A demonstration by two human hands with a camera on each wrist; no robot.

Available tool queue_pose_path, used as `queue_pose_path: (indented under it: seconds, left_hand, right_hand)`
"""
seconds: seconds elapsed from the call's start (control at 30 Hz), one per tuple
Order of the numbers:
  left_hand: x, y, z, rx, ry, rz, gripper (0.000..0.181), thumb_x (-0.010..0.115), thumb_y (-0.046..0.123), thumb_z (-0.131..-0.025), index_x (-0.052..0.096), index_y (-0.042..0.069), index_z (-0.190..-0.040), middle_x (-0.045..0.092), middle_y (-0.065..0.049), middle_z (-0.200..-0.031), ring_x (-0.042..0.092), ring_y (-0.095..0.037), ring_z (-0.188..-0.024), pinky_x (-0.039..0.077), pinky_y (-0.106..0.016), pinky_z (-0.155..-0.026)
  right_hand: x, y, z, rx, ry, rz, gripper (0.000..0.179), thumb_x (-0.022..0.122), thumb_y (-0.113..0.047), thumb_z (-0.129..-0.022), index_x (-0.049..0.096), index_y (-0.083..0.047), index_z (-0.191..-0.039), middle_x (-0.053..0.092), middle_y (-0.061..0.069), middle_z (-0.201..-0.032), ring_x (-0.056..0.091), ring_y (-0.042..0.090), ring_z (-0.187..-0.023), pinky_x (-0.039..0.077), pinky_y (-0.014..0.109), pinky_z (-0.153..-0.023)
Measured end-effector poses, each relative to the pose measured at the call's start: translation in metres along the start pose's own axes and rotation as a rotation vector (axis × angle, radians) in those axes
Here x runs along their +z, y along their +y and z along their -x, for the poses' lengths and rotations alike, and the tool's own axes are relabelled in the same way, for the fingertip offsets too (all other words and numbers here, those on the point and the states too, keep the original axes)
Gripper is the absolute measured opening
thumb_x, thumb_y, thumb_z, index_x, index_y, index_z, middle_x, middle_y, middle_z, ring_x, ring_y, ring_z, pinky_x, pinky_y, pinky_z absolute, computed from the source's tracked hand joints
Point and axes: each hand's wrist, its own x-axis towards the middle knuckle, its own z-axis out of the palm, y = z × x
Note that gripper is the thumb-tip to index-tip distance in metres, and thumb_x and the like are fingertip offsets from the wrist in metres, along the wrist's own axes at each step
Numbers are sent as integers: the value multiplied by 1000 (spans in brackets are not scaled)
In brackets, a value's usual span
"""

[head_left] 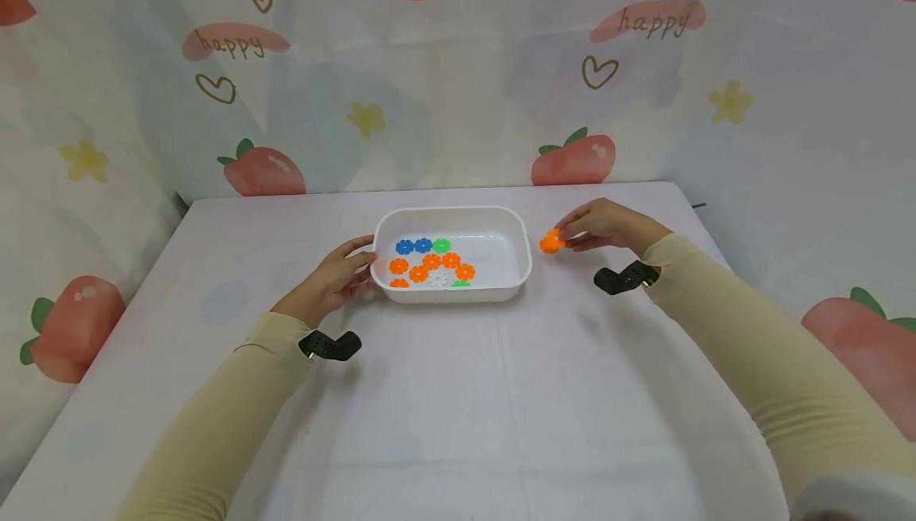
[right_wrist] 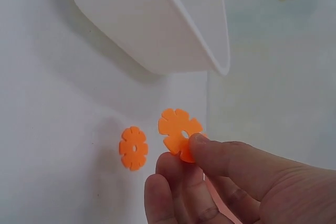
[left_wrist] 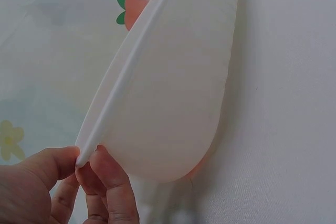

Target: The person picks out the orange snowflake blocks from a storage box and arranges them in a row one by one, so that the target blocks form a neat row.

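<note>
My left hand (head_left: 335, 278) pinches the rim of a white plastic tub (head_left: 451, 296) at its left end. The left wrist view shows thumb and fingers on either side of that rim. To the right of the tub, my right hand (head_left: 604, 225) pinches an orange notched snowflake disc (right_wrist: 176, 121) between thumb and fingers. A second orange disc (right_wrist: 134, 148) lies on the table just below it, outside the tub. Inside the tub, blue discs (head_left: 405, 246), a green disc (head_left: 441, 245), several orange discs (head_left: 432, 262) and white discs (head_left: 439, 277) are spread about.
A pale cloth covers the table (head_left: 444, 394). Behind it hangs a curtain (head_left: 444, 68) printed with fruit, hearts and flowers, which also runs along both sides. Each wrist wears a black device, one on the left (head_left: 331, 345) and one on the right (head_left: 626, 277).
</note>
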Motion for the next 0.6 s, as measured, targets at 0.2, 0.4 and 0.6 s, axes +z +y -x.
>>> queue_pose_path:
  seconds: [0.2, 0.4, 0.6]
  left_hand:
    - [1, -1, 1, 10, -3, 5, 48, 57, 25, -101, 44, 32, -147, 46, -6, -143, 53, -20, -104, 55, -19, -72]
    - [1, -2, 0, 15, -2, 8, 48, 56, 25, -101, 44, 33, -147, 47, -5, -143, 53, -21, -105, 56, -19, -72]
    - [-1, -2, 1, 17, -6, 14, 48, 56, 25, -101, 44, 33, -147, 47, -6, -143, 53, -20, -104, 56, -19, -72]
  right_hand:
    - [0, 9, -4, -3, 9, -4, 44, 63, -14, -96, 54, 7, -133, 62, 20, -121, 65, 24, -95, 57, 30, -86]
    - [0, 16, -9, 4, 27, 4, 44, 64, -13, -96, 54, 8, -133, 60, 21, -123, 65, 18, -87, 57, 30, -86]
    - [1, 21, -12, 12, 51, 28, 43, 65, -14, -95, 56, 8, -131, 59, 24, -125, 64, 19, -88, 56, 31, -89]
